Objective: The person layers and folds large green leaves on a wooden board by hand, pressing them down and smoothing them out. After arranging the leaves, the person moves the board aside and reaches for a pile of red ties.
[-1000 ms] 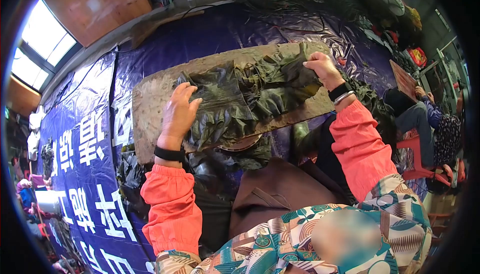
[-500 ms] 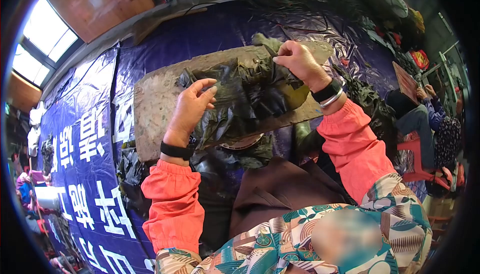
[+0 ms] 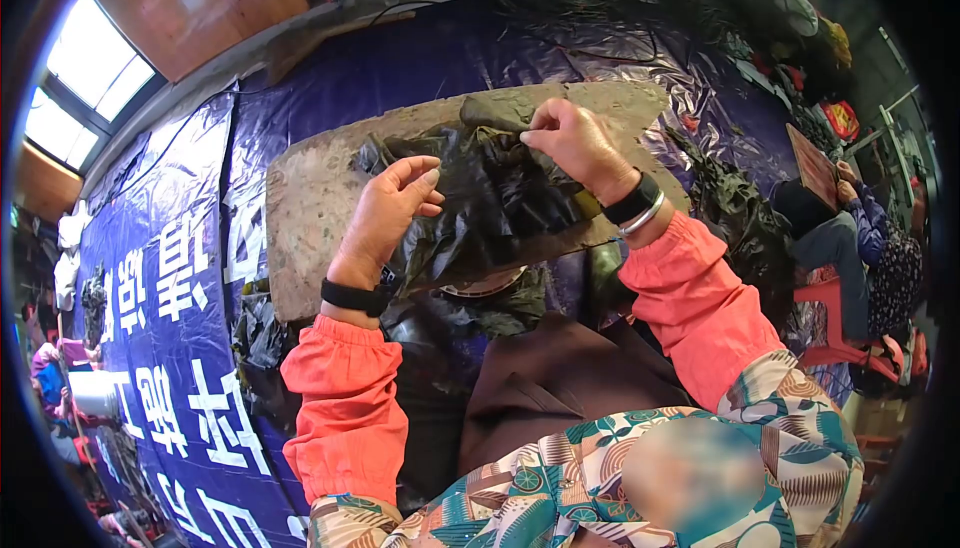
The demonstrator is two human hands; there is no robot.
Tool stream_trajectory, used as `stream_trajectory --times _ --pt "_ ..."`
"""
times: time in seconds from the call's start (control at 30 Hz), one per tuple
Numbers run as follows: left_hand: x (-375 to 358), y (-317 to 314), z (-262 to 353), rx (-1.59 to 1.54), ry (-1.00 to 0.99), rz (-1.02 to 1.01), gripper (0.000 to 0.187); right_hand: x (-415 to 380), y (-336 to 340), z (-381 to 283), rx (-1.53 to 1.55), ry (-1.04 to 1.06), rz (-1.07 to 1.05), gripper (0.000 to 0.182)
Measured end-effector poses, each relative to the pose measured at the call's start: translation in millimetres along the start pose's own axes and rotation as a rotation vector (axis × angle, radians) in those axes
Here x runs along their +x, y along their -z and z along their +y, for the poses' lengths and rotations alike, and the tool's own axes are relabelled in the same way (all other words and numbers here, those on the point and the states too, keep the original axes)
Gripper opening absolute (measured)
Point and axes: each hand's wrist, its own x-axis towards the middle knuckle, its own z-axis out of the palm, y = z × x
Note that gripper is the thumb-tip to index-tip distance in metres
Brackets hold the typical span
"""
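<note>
A pile of dark, glossy, crumpled leaf-like sheets lies across the worn, speckled board in front of me. My right hand has thumb and fingertips pinched together at the far right edge of the dark sheet. Over the pile's left edge, my left hand is held with fingers loosely bent and gaps between them. Part of the pile is folded up into a greenish-grey lump near the board's far edge.
More dark sheets lie right of the board. A round rim shows under its near edge. A blue tarp with white characters spreads to the left. At right, another person sits by a red stool.
My right hand has moved left and slightly toward me, and the dark sheet's far right part has shifted left with it. My left hand has stayed nearly in place.
</note>
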Motion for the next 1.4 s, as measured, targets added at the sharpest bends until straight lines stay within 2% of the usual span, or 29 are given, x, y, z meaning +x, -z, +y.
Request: stream_trajectory --times 0.07,0.17,0.23,0.33,0.4,0.47,0.53,0.6,0.73,0.93,0.97,1.0,1.03,1.07,1.1,1.2,1.23,1.3,1.4 --pt "0.9 -0.3 -1.4 0.002 0.010 -0.008 0.035 3.1 -8.4 16.6 0.020 0.021 -0.014 0.017" --pt "0.0 0.1 -2.1 -0.004 0.015 -0.017 0.035 7.0 -8.5 25.4 0.184 -0.100 -0.044 0.017" --pt "-1.3 0.3 -1.2 -0.001 0.018 -0.008 0.035 11.0 -4.9 25.9 0.252 -0.114 0.028 0.017" --pt "-0.9 1.9 -2.1 -0.001 0.028 -0.019 0.035 0.5 -4.4 5.7 0.131 -0.144 0.024 0.018" --pt "-0.9 0.3 -1.2 -0.003 0.023 -0.019 0.035 0.6 -26.3 26.3 0.131 -0.125 0.011 0.020" --pt "-1.3 -0.1 -0.7 -0.003 0.017 -0.019 0.035 -7.7 -48.7 35.5 -0.050 -0.049 0.013 0.022" --pt "-0.7 0.6 -1.5 0.020 0.030 -0.029 0.034 -14.7 -66.8 41.8 -0.065 -0.091 -0.047 0.020" --pt "-1.5 1.1 -2.2 0.021 0.029 -0.022 0.034 -22.7 -73.9 43.1 -0.076 0.007 -0.021 0.018" --pt "-2.3 5.2 -4.1 -0.015 0.034 -0.007 0.034 -24.1 -73.2 35.4 -0.080 0.052 -0.012 0.018" --pt "-4.8 8.1 -0.8 -0.021 0.017 -0.003 0.034 -12.9 -58.1 26.3 -0.007 -0.030 0.007 0.021" --pt "-5.6 9.2 -0.4 -0.021 0.018 0.000 0.034 -6.5 -49.6 24.1 0.002 -0.131 0.008 0.021" --pt "-6.4 10.3 -0.6 -0.017 0.010 0.012 0.034 -2.7 -38.7 26.3 0.229 -0.114 0.061 0.018" --pt "-6.7 11.0 -1.0 -0.013 0.002 0.023 0.034 5.5 -25.6 31.4 0.387 -0.184 0.058 0.014" --pt "-6.6 12.9 -2.7 -0.013 0.002 0.023 0.034 17.0 -12.2 48.1 0.691 -0.250 0.027 0.008" --pt "-6.1 16.3 -5.3 -0.010 0.007 0.032 0.034 16.4 11.5 46.2 0.857 -0.245 0.011 0.007" --pt "-6.5 21.2 -5.5 -0.001 0.011 0.051 0.034 28.3 54.0 83.5 0.786 -0.264 0.169 0.006" --pt "-6.8 21.9 -5.2 0.006 0.014 0.064 0.034 31.6 64.1 100.7 0.785 -0.264 0.170 0.006" --pt "-5.0 22.6 -6.8 0.020 0.020 0.066 0.035 34.6 72.3 142.0 0.491 -0.339 0.130 0.009" --pt "-2.2 19.4 -7.5 0.048 0.026 0.087 0.034 26.9 66.7 174.0 0.397 -0.450 0.123 0.012"
